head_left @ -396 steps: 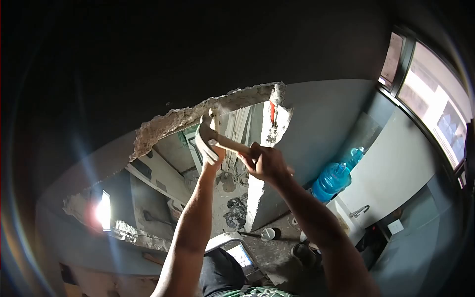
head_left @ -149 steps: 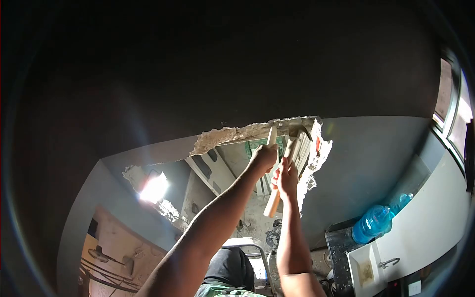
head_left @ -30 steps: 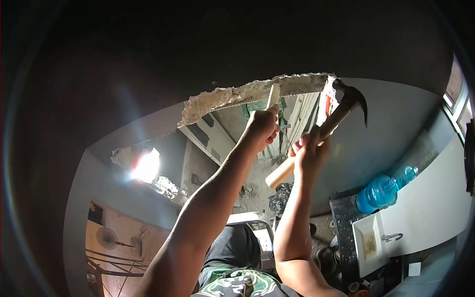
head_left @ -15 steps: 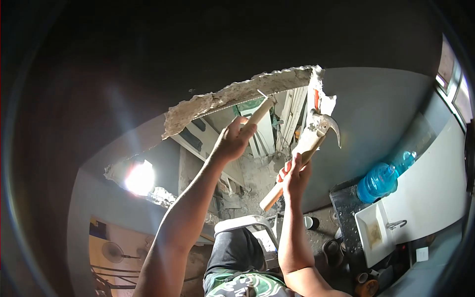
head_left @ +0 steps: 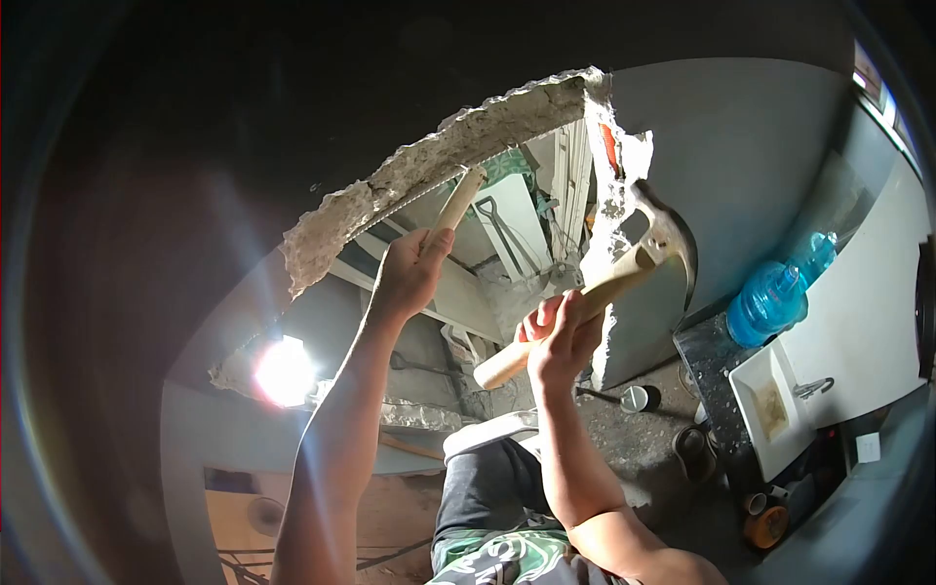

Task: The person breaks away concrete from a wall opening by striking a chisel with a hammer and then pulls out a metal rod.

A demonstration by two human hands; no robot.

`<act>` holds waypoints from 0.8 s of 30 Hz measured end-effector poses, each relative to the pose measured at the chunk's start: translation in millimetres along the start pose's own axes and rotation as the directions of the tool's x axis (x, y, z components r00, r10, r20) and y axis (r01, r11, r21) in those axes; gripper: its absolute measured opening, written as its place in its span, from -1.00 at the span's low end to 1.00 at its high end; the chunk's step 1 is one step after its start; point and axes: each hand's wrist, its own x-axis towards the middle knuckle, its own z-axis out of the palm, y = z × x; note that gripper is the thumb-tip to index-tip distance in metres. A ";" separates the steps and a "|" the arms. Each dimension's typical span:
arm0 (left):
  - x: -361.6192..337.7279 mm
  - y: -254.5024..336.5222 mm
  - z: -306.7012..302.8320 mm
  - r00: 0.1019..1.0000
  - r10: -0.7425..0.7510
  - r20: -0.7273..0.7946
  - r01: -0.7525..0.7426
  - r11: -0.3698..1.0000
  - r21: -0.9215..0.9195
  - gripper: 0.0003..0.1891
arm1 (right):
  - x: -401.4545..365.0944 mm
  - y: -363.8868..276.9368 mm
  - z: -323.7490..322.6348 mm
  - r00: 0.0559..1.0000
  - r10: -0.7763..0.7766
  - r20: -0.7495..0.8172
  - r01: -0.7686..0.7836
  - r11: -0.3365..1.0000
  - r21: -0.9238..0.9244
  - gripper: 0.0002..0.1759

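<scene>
Right hand (head_left: 561,341) wrapped firmly round the hammer (head_left: 612,285) in the head view, butt of the wooden handle poking out below the fist, steel claw head up at the far end, just beside the broken side edge (head_left: 606,229). Weight's all in that head, you'd judge: top-heavy, stiff, hard to damage, keen to tip if the grip slackens. Bare wood ought to give decent bite, though dust or sweat could make it slick; low on the handle for swing, nearer the head for control. Across to the left hand (head_left: 409,278), and it's clenched about the stick (head_left: 458,205), top end near the ragged upper edge (head_left: 439,141); whether the two touch, no telling from this angle. Looks light, that one, and rigid, best gripped low with the knuckles clear of the top. And that upper edge? Rough, crumbly-looking, likely to shed bits, so a poor handhold. Sink (head_left: 770,400) and blue jugs (head_left: 770,302) sit well apart, off to the right.
</scene>
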 end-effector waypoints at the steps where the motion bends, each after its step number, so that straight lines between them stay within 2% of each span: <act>1: 0.2 2.8 -1.7 1.000 0.009 -0.002 -0.008 0.999 0.052 -0.56 | -5.4 10.0 4.5 0.999 -0.046 0.015 0.045 0.997 0.064 -0.75; 3: -0.4 12.5 -5.9 1.000 0.016 0.002 -0.016 0.994 0.111 -0.56 | -17.1 23.5 14.1 0.998 -0.064 0.000 0.063 0.990 0.127 -0.75; 5: -1.2 22.7 -12.3 0.993 -0.116 0.031 0.111 0.987 0.116 -0.55 | -25.1 38.9 20.8 0.998 -0.061 0.027 0.054 0.976 0.212 -0.79; 7: -0.7 23.6 -12.6 0.994 -0.110 0.026 0.106 0.985 0.134 -0.54 | -31.3 54.4 41.1 0.998 -0.056 0.021 0.048 0.957 0.286 -0.81; 9: -3.0 24.6 -9.9 0.995 -0.101 0.017 0.098 0.985 0.142 -0.53 | -29.3 83.9 51.9 0.982 -0.037 0.185 -0.006 0.974 0.226 -0.81; 10: -2.9 24.8 -7.8 0.997 -0.079 -0.023 0.082 0.978 0.190 -0.52 | -29.2 88.6 56.9 0.975 0.129 0.182 -0.141 0.989 0.053 -0.81; 11: -0.3 26.0 -6.0 0.997 -0.050 -0.059 0.063 0.969 0.240 -0.50 | -29.7 90.3 56.9 0.967 0.210 0.144 -0.221 0.973 0.068 -0.79; 13: 0.6 25.1 -5.8 0.998 -0.008 -0.063 0.026 0.959 0.283 -0.50 | -24.7 85.2 50.5 0.968 0.236 0.089 -0.246 0.961 0.126 -0.79; 15: 0.4 21.3 -8.4 0.998 0.021 -0.065 0.002 0.943 0.332 -0.50 | -24.5 88.8 44.5 0.998 0.043 0.039 -0.048 0.986 0.157 -0.79; 16: 1.4 19.8 -8.6 0.998 0.002 -0.055 0.014 0.959 0.284 -0.55 | -28.1 88.5 46.6 0.998 0.032 -0.049 -0.022 0.982 0.190 -0.80; 17: 3.2 19.8 -7.8 0.999 -0.010 -0.044 0.020 0.973 0.232 -0.60 | -31.3 94.2 47.9 0.998 0.026 -0.054 -0.015 0.981 0.192 -0.80; 19: 5.2 20.4 -6.1 0.999 -0.018 -0.051 0.028 0.979 0.203 -0.60 | -36.3 106.4 51.9 0.998 0.007 0.060 -0.020 0.975 0.223 -0.79; 20: 4.0 20.3 -4.8 0.997 -0.036 -0.063 0.047 0.984 0.173 -0.60 | -34.9 107.9 52.3 0.978 0.147 0.146 -0.154 0.987 0.040 -0.77; 21: 2.2 23.2 -4.0 0.998 -0.036 -0.052 0.044 0.983 0.176 -0.60 | -34.9 86.2 63.3 0.969 0.208 0.136 -0.217 0.975 0.053 -0.76; 24: 1.5 33.6 -7.3 0.996 -0.066 -0.068 0.080 0.969 0.236 -0.60 | -30.9 73.4 55.9 0.976 0.179 0.127 -0.184 0.983 0.023 -0.76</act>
